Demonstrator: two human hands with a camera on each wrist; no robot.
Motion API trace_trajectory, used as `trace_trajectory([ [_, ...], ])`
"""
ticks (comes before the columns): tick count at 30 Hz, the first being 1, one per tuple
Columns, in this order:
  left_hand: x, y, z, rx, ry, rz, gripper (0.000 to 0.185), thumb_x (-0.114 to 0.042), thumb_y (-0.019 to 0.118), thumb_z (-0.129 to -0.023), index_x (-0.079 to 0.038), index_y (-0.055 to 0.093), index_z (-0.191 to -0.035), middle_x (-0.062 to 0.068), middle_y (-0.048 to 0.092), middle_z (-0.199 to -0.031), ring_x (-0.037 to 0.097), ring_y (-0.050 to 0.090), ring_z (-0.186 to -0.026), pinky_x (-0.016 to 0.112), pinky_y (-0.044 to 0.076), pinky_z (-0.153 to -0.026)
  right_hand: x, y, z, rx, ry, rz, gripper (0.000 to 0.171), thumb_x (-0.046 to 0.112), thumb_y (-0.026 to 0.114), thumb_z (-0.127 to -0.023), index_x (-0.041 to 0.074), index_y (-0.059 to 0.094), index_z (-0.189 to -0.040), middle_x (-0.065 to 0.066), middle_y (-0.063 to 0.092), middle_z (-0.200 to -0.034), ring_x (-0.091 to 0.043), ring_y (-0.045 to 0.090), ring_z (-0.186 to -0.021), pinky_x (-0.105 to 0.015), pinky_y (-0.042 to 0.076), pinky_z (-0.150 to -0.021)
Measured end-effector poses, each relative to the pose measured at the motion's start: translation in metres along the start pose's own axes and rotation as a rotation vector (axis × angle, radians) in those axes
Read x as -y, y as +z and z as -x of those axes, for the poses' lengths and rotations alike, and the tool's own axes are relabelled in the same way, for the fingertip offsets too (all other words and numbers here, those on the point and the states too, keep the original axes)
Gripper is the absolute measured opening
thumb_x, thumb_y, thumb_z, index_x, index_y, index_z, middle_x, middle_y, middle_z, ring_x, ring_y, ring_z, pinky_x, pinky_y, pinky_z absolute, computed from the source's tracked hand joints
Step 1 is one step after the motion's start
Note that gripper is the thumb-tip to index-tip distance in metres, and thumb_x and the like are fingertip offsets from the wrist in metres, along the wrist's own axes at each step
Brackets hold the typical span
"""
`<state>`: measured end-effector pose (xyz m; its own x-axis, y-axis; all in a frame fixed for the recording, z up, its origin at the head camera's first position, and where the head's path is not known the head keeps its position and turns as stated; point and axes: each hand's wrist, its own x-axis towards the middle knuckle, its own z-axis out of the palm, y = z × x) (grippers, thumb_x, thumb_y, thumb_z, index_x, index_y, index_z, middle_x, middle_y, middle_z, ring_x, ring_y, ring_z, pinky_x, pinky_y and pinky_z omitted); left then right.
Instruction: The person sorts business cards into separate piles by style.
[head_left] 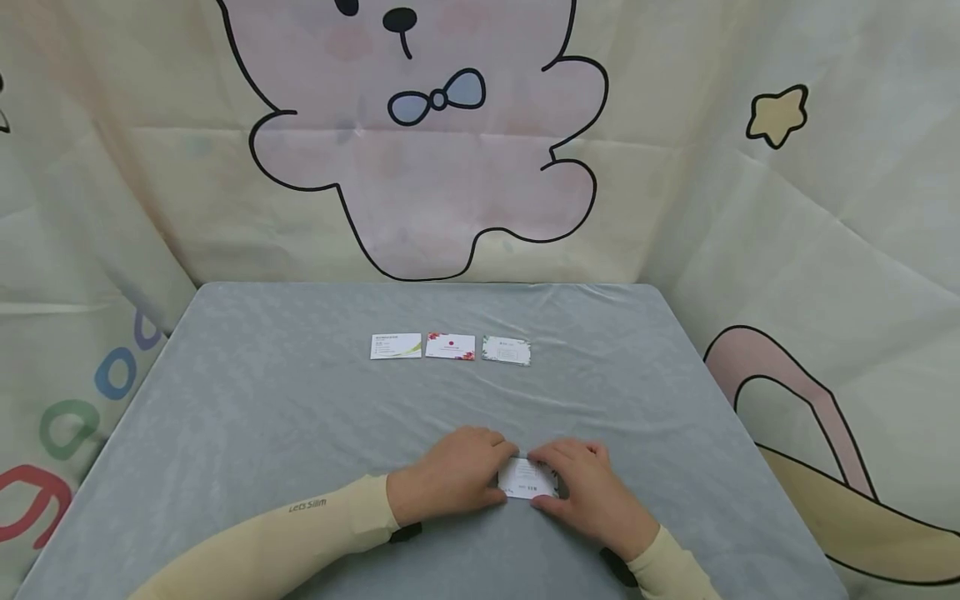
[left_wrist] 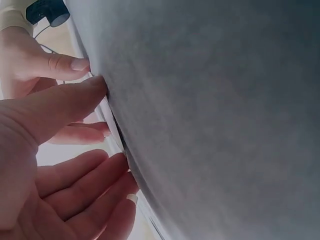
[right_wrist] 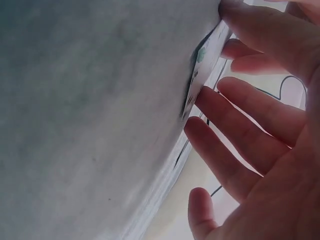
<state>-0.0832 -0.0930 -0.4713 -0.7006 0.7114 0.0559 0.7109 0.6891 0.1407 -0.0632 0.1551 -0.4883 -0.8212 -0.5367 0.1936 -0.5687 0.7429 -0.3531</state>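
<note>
A white business card [head_left: 521, 479] with small print and dark leafy corners is between both hands, at or just above the cloth near the front of the table. My left hand [head_left: 453, 471] holds its left end, thumb at the near edge and fingers at the far edge. At the other end, my right hand [head_left: 592, 493] grips the card the same way. In the right wrist view, the thin card [right_wrist: 202, 67] is seen almost edge-on, with a green mark on its face. Fingers hide both ends of the card.
Farther back, three business cards lie in a row: one with a yellow-green curve [head_left: 396, 347], one with red flowers [head_left: 451, 347], and one with green leaves [head_left: 506, 350]. Grey cloth covers the table [head_left: 300, 400]. Printed fabric walls [head_left: 675, 167] stand behind and beside it.
</note>
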Motion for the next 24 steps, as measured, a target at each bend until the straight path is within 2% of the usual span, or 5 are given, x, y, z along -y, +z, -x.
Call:
trace_trajectory([
  [7, 0.0, 0.0, 0.0, -0.015, 0.011, 0.038, 0.05, -0.036, 0.09, -0.087, -0.016, 0.073, -0.13, -0.006, 0.076, -0.111, 0.011, 0.072, -0.099, 0.031, 0.059, -0.088, 0.0, 0.001, 0.001, 0.008, 0.009, -0.015, 0.054, 0.032, 0.096, -0.081, 0.02, 0.074, -0.128, 0.008, 0.073, -0.125, -0.014, 0.066, -0.118, -0.045, 0.037, -0.096],
  [13, 0.002, -0.002, 0.0, -0.019, 0.008, 0.065, 0.048, -0.031, 0.087, -0.089, -0.014, 0.072, -0.132, -0.005, 0.076, -0.115, 0.011, 0.072, -0.103, 0.03, 0.06, -0.091, -0.002, 0.001, 0.001, 0.004, 0.015, -0.016, 0.054, 0.03, 0.096, -0.081, 0.021, 0.074, -0.129, 0.009, 0.073, -0.125, -0.013, 0.067, -0.118, -0.045, 0.036, -0.096],
  [21, 0.009, -0.004, -0.001, -0.029, -0.009, 0.105, 0.046, -0.025, 0.084, -0.091, -0.011, 0.071, -0.133, -0.003, 0.076, -0.115, 0.012, 0.072, -0.102, 0.03, 0.06, -0.092, -0.004, 0.003, -0.004, -0.047, -0.015, -0.003, 0.054, 0.025, 0.097, -0.08, 0.018, 0.074, -0.129, 0.007, 0.076, -0.122, -0.014, 0.068, -0.115, -0.044, 0.039, -0.095],
  [24, 0.014, -0.004, -0.004, -0.035, -0.02, 0.103, 0.049, -0.025, 0.084, -0.092, -0.01, 0.069, -0.136, -0.001, 0.076, -0.12, 0.014, 0.072, -0.107, 0.031, 0.06, -0.095, -0.006, 0.004, -0.011, -0.077, -0.026, -0.006, 0.056, 0.023, 0.098, -0.079, 0.016, 0.074, -0.129, 0.005, 0.077, -0.12, -0.015, 0.068, -0.115, -0.043, 0.039, -0.095],
])
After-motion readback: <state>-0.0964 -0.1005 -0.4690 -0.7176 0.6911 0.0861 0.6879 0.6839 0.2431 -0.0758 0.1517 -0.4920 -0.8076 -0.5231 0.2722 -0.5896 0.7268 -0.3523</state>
